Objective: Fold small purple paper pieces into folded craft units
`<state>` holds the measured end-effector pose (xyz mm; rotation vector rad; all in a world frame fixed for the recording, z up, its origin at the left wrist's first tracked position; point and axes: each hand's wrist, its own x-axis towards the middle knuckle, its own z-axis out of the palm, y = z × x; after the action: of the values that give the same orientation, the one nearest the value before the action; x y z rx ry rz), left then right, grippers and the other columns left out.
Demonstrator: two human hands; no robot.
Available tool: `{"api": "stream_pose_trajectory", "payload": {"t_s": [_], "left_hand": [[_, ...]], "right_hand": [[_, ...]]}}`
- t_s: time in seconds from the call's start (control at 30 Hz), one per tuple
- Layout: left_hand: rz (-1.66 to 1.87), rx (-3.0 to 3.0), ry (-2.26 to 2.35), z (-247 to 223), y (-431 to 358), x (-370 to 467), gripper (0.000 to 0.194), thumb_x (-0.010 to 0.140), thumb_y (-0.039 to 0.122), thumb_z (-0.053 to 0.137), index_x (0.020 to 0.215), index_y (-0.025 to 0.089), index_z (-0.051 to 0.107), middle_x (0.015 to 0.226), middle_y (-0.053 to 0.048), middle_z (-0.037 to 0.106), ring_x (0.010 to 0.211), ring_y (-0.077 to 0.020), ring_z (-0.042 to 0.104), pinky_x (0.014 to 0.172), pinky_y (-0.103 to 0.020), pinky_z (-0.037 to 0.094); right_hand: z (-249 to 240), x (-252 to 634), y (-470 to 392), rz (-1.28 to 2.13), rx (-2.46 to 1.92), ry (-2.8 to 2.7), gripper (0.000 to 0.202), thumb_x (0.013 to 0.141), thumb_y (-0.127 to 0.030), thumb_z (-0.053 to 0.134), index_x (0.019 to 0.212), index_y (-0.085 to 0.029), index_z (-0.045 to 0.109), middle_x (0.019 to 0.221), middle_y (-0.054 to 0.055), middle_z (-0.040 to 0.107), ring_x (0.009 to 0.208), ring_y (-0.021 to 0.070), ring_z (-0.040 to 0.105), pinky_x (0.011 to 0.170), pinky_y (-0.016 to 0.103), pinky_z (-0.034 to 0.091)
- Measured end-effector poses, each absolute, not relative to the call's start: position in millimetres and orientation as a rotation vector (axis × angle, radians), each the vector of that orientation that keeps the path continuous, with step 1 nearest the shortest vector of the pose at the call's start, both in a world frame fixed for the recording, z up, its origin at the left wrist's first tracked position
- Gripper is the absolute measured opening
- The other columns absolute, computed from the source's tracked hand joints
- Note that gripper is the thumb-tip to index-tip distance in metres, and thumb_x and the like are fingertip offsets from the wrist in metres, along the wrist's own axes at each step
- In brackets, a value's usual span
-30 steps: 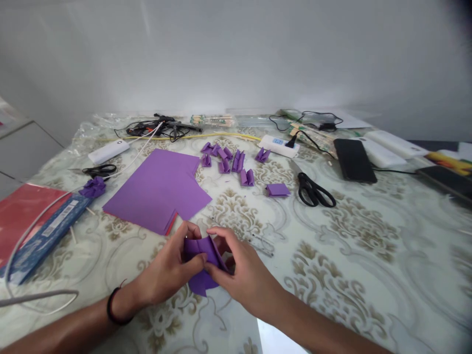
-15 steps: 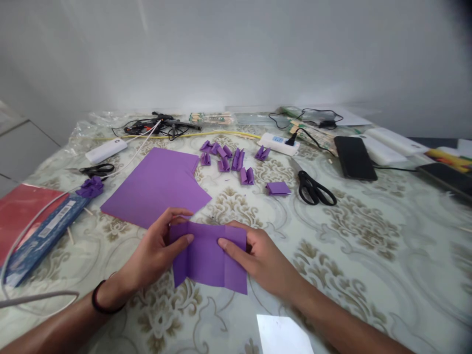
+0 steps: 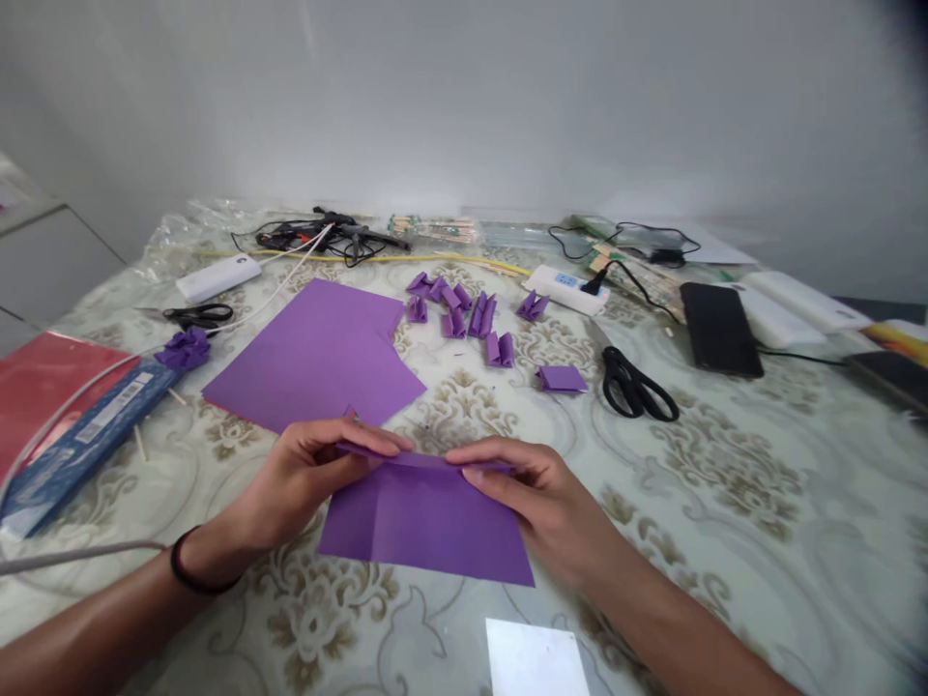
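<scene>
A creased sheet of purple paper [image 3: 435, 522] is held between my two hands just above the table. My left hand [image 3: 315, 464] pinches its far edge on the left, thumb below and fingers above. On the right, my right hand [image 3: 526, 488] grips the same edge with thumb and fingers. Along that edge a narrow strip is bent over toward me. Beyond my left hand lie larger flat purple sheets [image 3: 311, 348]. Several small folded purple paper pieces [image 3: 482, 314] stand past the paper, and one flat folded piece [image 3: 562, 378] rests nearer the right hand.
Black-handled scissors [image 3: 634, 382] lie at right, near a phone [image 3: 721, 329] and a power strip [image 3: 565, 288]. Left are a second pair of scissors [image 3: 199, 315], a crumpled purple paper [image 3: 184, 349], a blue packet [image 3: 79, 435] and a power bank [image 3: 217, 277]. A white card [image 3: 536, 657] lies in front.
Both hands have shifted to the far edge of the purple paper and bent a strip of it over. Its side flaps have opened out, so the sheet looks wider.
</scene>
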<state>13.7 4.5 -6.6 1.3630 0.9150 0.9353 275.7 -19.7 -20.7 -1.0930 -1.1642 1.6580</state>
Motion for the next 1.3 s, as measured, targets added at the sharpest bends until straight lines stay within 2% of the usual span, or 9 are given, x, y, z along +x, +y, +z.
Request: {"api": "stream_pose_trajectory", "payload": {"t_s": [0.23,0.33,0.47,0.53,0.67,0.8,0.9,1.13,1.3], "left_hand": [[0.954,1.405,0.9,-4,4,12,0.015,0.095,0.022,0.076,0.091,0.029,0.089,0.11,-0.003,0.087,0.107,-0.0243,0.079,0.098,-0.031,0.057],[0.952,1.397,0.931,-7,4,11,0.016,0.097,0.025,0.074,0.093,0.03,0.089,0.111,-0.003,0.086,0.105,-0.0232,0.078,0.091,-0.029,0.058],[0.96,1.415,1.056,-7,4,12,0.019,0.097,0.025,0.072,0.092,0.031,0.089,0.099,-0.001,0.086,0.09,-0.0184,0.076,0.078,-0.023,0.055],[0.946,1.428,1.094,-6,4,13,0.019,0.096,0.025,0.072,0.09,0.03,0.089,0.094,-0.001,0.084,0.085,-0.0175,0.073,0.073,-0.023,0.052],[0.92,1.31,1.068,-5,2,12,0.018,0.093,0.028,0.07,0.092,0.027,0.088,0.095,-0.003,0.081,0.087,-0.0189,0.068,0.072,-0.023,0.049],[0.921,1.151,1.033,-6,2,12,0.024,0.092,0.039,0.069,0.094,0.022,0.087,0.094,-0.006,0.078,0.079,-0.0182,0.062,0.063,-0.023,0.045],[0.917,1.236,1.098,-6,4,15,0.02,0.091,0.039,0.076,0.088,0.021,0.085,0.09,-0.005,0.076,0.081,-0.0178,0.062,0.067,-0.023,0.046],[0.88,1.351,1.112,-8,6,18,0.014,0.088,0.033,0.08,0.093,0.02,0.08,0.082,-0.002,0.07,0.065,-0.012,0.054,0.053,-0.019,0.041],[0.937,1.36,1.108,-7,5,19,0.018,0.086,0.027,0.083,0.102,0.021,0.078,0.082,0.001,0.067,0.061,-0.0094,0.053,0.051,-0.017,0.042]], "right_hand": [[-13,272,-17,1.76,-1.0,-0.892,0.006,0.074,-0.021,0.084,0.075,-0.026,0.085,0.075,-0.001,0.07,0.058,0.0092,0.054,0.052,0.021,0.036],[-11,272,-18,1.792,-0.976,-0.844,0.004,0.073,-0.02,0.082,0.075,-0.024,0.082,0.071,-0.002,0.067,0.056,0.0093,0.051,0.051,0.022,0.034],[-9,272,-18,1.778,-0.965,-0.815,0.004,0.072,-0.02,0.081,0.075,-0.022,0.079,0.07,-0.001,0.063,0.056,0.0108,0.048,0.052,0.023,0.033],[-9,272,-17,1.778,-0.956,-0.808,0.003,0.073,-0.021,0.08,0.074,-0.022,0.077,0.069,-0.002,0.06,0.055,0.0108,0.046,0.052,0.023,0.032],[-11,273,-18,1.759,-0.943,-0.84,0.007,0.079,-0.027,0.077,0.076,-0.021,0.076,0.073,-0.001,0.058,0.059,0.0119,0.046,0.054,0.023,0.033],[-21,278,-21,1.731,-0.825,-0.994,0.021,0.083,-0.041,0.074,0.09,-0.021,0.077,0.083,0.002,0.059,0.068,0.0157,0.049,0.058,0.026,0.036],[-28,280,-22,1.683,-0.876,-1.077,0.028,0.092,-0.051,0.071,0.098,-0.023,0.075,0.09,0.003,0.06,0.074,0.0175,0.05,0.064,0.028,0.038],[-28,274,-23,1.504,-1.164,-1.228,0.024,0.095,-0.05,0.075,0.1,-0.027,0.071,0.08,-0.002,0.053,0.067,0.0146,0.044,0.058,0.025,0.033],[-25,273,-23,1.554,-1.175,-1.191,0.023,0.094,-0.048,0.077,0.103,-0.028,0.07,0.075,-0.004,0.052,0.063,0.0139,0.046,0.055,0.024,0.034]]}}
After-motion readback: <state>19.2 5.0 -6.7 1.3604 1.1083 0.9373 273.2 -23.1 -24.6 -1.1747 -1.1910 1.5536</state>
